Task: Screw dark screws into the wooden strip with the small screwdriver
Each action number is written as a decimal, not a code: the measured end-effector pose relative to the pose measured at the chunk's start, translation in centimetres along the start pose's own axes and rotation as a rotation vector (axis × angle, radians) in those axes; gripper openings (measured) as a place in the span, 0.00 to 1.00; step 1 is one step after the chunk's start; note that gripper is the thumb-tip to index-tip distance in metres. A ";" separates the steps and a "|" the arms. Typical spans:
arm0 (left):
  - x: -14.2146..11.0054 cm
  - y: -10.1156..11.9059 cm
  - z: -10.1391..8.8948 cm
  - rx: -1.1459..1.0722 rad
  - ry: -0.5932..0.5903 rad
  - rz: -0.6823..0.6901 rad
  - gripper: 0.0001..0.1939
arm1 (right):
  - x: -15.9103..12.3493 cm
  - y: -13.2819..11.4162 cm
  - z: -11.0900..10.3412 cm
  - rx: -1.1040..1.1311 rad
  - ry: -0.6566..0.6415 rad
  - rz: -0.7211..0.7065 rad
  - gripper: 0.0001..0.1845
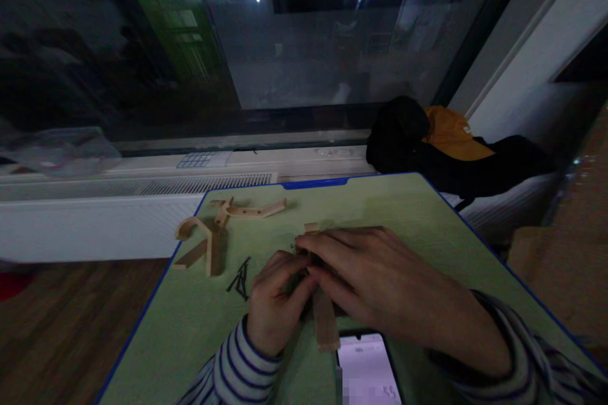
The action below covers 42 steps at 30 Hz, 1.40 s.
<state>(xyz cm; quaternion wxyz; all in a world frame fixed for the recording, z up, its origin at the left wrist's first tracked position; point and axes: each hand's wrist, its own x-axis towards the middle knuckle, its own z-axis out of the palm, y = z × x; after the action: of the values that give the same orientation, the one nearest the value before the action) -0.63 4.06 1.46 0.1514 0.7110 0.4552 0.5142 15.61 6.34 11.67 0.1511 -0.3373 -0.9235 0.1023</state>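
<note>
Near the middle of the green table, my left hand (278, 300) and my right hand (368, 275) meet over a flat wooden strip (325, 323). The fingers of both hands are bent and pressed together at the strip's middle. Whatever lies between the fingertips is hidden. One end of the strip points toward me, and a short pale wooden end (311, 227) shows beyond my right fingers. Small dark bits (294, 245) lie just past my fingertips, too small to name. To the left of my left hand is a loose pile of dark screws (241, 278).
Several shaped wooden pieces (213, 247) stand and lie at the table's far left. A lit phone (368, 367) lies at the near edge. The green table (380, 202) has a blue rim. Behind it are a radiator (118, 228), a windowsill and an orange-and-black cap (456, 133).
</note>
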 end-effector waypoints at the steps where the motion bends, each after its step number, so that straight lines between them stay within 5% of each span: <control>1: 0.0 0.0 0.0 -0.012 -0.007 -0.001 0.05 | 0.0 0.1 -0.1 0.015 -0.003 -0.006 0.17; 11: 0.3 -0.5 0.2 -0.154 -0.108 -0.058 0.04 | 0.2 0.0 0.4 -0.078 -0.014 0.084 0.11; 22: 0.0 -0.2 0.2 -0.016 0.034 -0.006 0.04 | 0.1 -0.4 0.2 -0.093 0.008 0.098 0.11; 28: 0.0 -0.1 0.2 -0.008 0.035 0.002 0.03 | 0.0 -0.2 -0.1 0.022 0.002 0.039 0.11; 42: 0.2 -0.3 0.4 -0.099 -0.043 -0.046 0.05 | 0.1 -0.5 0.5 -0.150 0.002 0.125 0.11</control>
<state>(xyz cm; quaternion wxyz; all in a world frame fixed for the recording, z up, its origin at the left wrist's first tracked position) -0.44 4.52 1.24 0.2079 0.7028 0.4422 0.5169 15.08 6.04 11.37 0.1195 -0.4046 -0.9057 0.0420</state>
